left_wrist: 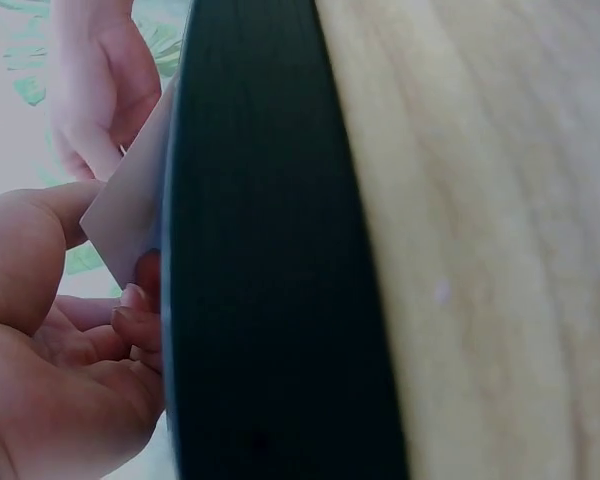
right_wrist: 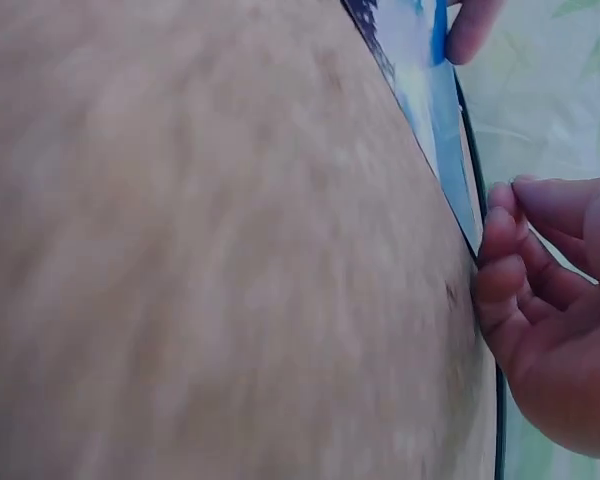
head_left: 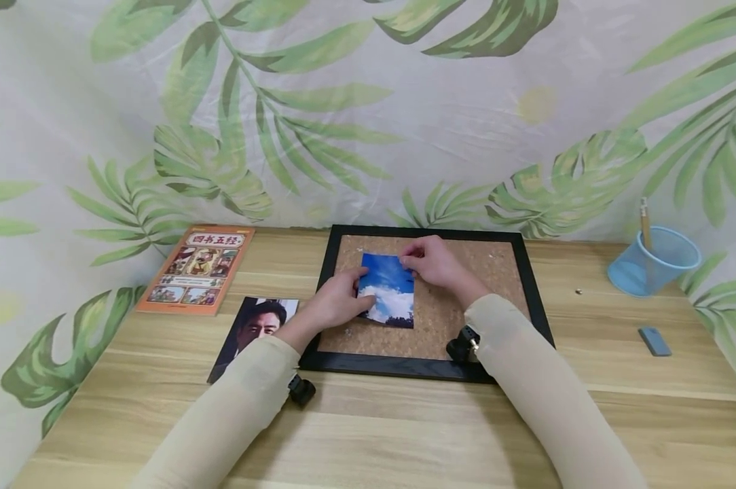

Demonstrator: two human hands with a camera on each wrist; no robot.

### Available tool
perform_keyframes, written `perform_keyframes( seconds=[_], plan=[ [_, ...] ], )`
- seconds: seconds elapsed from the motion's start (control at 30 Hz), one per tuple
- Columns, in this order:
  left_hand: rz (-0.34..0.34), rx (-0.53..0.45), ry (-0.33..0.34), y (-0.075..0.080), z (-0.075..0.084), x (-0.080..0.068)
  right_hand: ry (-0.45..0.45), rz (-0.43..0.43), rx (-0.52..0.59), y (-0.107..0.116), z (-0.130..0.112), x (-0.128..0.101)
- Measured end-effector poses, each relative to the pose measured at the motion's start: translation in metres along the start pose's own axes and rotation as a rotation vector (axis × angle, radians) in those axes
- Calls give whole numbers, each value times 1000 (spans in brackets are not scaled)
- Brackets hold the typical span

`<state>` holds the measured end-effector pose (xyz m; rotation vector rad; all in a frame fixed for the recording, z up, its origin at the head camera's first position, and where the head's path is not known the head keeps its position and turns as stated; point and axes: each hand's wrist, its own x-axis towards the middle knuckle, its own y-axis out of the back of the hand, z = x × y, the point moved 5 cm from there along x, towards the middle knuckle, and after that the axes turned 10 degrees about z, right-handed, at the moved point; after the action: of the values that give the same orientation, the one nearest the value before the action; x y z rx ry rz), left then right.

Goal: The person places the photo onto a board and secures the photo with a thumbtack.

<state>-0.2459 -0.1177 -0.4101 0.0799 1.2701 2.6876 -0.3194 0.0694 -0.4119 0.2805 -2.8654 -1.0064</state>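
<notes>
presently we hold a sky photo (head_left: 388,289) flat on the cork board (head_left: 466,326): our left hand (head_left: 337,302) pinches its left edge, our right hand (head_left: 435,263) its top right corner. blue mesh cup (head_left: 655,261) holds one pencil (head_left: 645,224).

Orange book (head_left: 198,269) lying flat on the wooden table (head_left: 368,421) at left, cover title in four red Chinese characters reading 四书五经, smaller print lower on the cover too small to read
</notes>
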Motion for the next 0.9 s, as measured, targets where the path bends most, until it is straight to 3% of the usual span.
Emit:
perform_keyframes(
  seconds=[0.33,0.73,0.9],
  plan=[
    [3,20,-11,-2,2,2,77,-3,-195,-15,-15,19],
    [31,49,-14,-3,0,0,82,-41,-238,-25,-21,27],
    [28,44,-23,-3,0,0,43,-42,-230,-26,-20,30]
  ],
)
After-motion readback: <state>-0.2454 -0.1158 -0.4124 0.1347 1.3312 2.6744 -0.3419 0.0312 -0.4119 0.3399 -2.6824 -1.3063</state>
